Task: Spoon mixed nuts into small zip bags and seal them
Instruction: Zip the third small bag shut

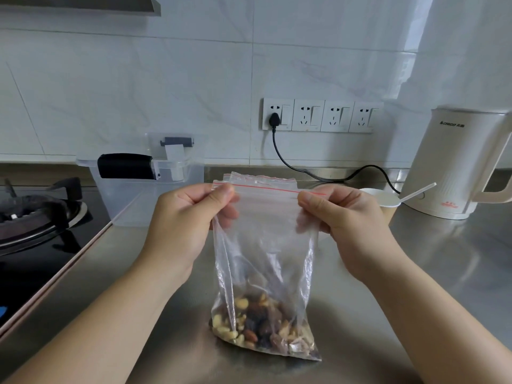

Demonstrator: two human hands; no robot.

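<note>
Left hand and right hand pinch the top corners of the zip bag hanging between them, nuts below; sealing should press the strip evenly across.

Both hands, L & R, pinch zip bag top corners, nuts at btm.

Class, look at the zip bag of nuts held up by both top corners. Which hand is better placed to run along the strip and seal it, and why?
Probably the left hand. Its thumb already sits on the red strip at the zip bag corner, while the right hand pinches the other end, steadying it. Either could work.
</note>
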